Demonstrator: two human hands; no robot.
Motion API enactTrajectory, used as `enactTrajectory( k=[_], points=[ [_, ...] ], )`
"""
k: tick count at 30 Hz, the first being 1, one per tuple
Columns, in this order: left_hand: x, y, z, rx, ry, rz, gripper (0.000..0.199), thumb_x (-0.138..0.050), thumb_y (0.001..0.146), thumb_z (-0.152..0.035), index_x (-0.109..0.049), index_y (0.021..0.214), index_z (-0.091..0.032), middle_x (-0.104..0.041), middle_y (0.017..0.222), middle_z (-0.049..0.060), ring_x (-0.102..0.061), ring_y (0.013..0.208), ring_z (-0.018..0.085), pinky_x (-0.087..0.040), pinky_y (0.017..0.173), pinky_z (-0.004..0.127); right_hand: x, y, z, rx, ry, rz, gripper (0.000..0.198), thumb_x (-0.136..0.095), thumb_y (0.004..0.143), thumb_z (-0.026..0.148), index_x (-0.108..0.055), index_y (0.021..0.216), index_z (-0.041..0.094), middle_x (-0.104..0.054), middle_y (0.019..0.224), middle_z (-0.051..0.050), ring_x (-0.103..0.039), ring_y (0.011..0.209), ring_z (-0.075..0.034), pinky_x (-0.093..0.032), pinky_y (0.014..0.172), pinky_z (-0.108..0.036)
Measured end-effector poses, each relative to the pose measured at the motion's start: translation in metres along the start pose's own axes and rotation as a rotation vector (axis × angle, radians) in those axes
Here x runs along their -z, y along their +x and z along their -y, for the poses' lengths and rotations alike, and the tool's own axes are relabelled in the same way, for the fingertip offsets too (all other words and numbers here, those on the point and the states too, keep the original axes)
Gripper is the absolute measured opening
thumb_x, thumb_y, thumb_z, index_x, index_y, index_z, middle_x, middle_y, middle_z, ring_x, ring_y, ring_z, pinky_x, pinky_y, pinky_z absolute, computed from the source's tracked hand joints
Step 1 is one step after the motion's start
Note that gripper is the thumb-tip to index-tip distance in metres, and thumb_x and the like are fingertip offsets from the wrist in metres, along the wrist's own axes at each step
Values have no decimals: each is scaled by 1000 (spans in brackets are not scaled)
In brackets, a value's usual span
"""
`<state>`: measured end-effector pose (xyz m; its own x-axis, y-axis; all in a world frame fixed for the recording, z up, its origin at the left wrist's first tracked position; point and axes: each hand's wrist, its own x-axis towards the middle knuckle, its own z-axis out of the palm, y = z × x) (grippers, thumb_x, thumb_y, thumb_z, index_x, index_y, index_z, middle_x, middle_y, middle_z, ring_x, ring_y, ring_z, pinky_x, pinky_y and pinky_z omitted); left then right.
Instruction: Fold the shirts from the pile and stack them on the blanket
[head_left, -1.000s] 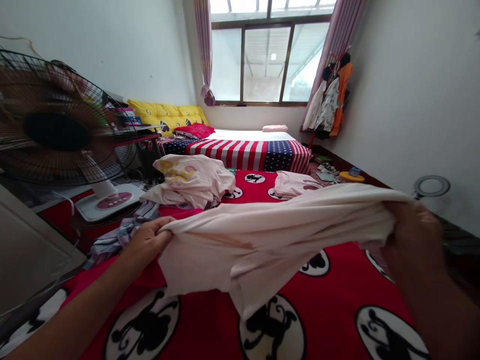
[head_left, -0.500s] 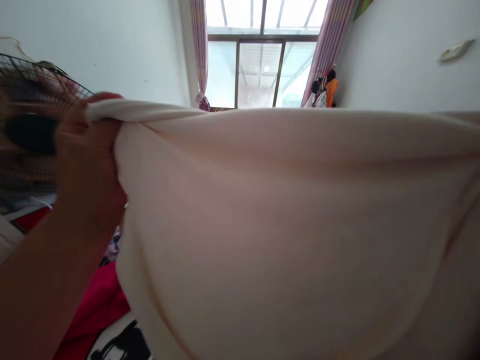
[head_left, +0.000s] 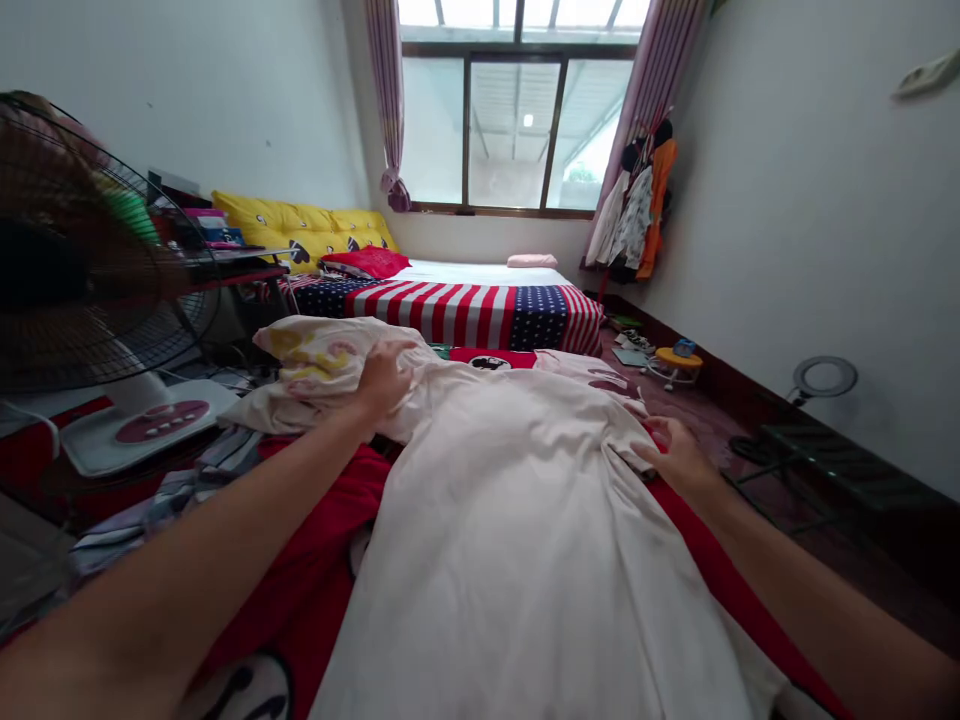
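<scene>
A plain off-white shirt (head_left: 525, 500) lies spread over red bedding, its body stretching from the middle of the view down to the bottom edge. My left hand (head_left: 386, 378) is at the shirt's left shoulder and sleeve, fingers curled onto the cloth. Across from it, my right hand (head_left: 679, 455) has its thumb and fingers bent around the edge of the right sleeve. Beside my left hand lies a cream cloth with yellow and pink prints (head_left: 319, 355). Beyond the shirt is a pale garment with a dark print (head_left: 592, 372).
An electric fan (head_left: 150, 425) stands close on the left, near a crumpled plaid cloth (head_left: 165, 505). Farther back is a bed with a striped and starred cover (head_left: 450, 310). A yellow stool (head_left: 679, 358) and a ring light (head_left: 825, 376) are on the right.
The shirt, held up across the view before, now lies flat on the bedding. Both hands have come down and forward to its sleeves, and the room behind is visible.
</scene>
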<state>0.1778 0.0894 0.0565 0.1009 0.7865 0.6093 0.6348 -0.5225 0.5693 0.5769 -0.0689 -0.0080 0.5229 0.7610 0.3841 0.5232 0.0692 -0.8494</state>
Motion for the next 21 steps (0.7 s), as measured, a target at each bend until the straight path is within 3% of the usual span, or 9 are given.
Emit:
enactTrajectory(
  k=[4, 8, 10, 14, 17, 21],
  points=[
    [22, -90, -3, -298, -2, 440, 19, -58, 81, -19, -70, 95, -21, -60, 118, 7, -57, 109, 22, -43, 97, 36, 49, -71, -20, 45, -118, 429, 36, -70, 73, 47, -67, 98, 21, -65, 117, -13, -62, 108, -30, -48, 95, -44],
    [75, -171, -8, -200, -79, 951, 12, -62, 85, -30, -69, 81, -21, -63, 85, 2, -60, 79, 14, -47, 74, 24, 109, -131, -23, 189, -292, 699, 27, -77, 72, 42, -73, 94, 27, -66, 118, -9, -62, 110, -30, -51, 95, -39],
    [100, -197, -11, -120, -85, 1122, 13, -72, 77, -33, -69, 85, -22, -62, 87, 0, -59, 78, 14, -47, 72, 22, 127, -151, -23, 244, -348, 805, 30, -79, 69, 35, -74, 98, 30, -65, 120, -9, -62, 110, -30, -54, 90, -35],
    [120, -226, -17, -114, -23, 1141, 46, -82, 63, -29, -64, 105, -27, -57, 112, 2, -56, 99, 20, -46, 86, 27, 126, -175, -24, 358, -469, 797, 49, -78, 69, 26, -68, 116, 35, -58, 131, -8, -58, 118, -31, -54, 92, -37],
    [113, -236, -18, -208, 74, 1067, 39, -76, 67, -21, -62, 103, -27, -56, 113, 3, -54, 100, 22, -45, 88, 31, 107, -182, -29, 454, -471, 676, 42, -67, 76, 21, -69, 115, 33, -59, 128, -9, -58, 116, -29, -53, 93, -40],
    [101, -245, -12, -399, 108, 918, 30, -45, 85, -8, -60, 106, -24, -60, 105, 6, -56, 94, 19, -44, 86, 30, 91, -180, -32, 469, -400, 543, 33, -48, 82, 16, -73, 100, 27, -66, 112, -9, -62, 106, -24, -52, 90, -37]
  ],
)
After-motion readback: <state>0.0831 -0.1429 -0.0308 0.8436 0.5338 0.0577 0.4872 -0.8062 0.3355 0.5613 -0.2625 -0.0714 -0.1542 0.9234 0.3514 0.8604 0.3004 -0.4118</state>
